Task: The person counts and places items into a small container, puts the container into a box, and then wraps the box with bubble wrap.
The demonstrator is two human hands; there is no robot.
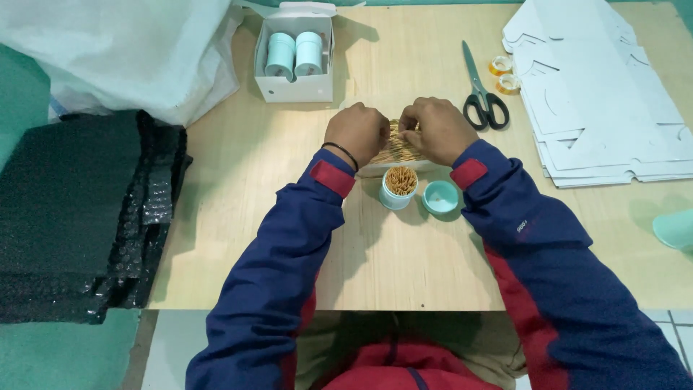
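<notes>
The pale wooden bench point(289, 238) filled most of the scene, with a heap of black bubble wrap point(79, 217) at nine o'clock and a white sack point(123, 50) at ten o'clock. A stack of flat white carton blanks point(599, 94) lay at two o'clock, and an open white box point(296, 58) holding two pale blue tubs sat at eleven. Near the centre, the left hand point(356, 133) and right hand point(437, 130) met over a bundle of toothpicks point(399, 148), each grip pinched narrow on it. Just at six o'clock of the bundle stood a small blue tub point(398, 189) packed with sticks, its lid point(439, 196) just beside it. Black-handled scissors point(482, 90) and two tape rolls point(504, 74) lay at one o'clock.
</notes>
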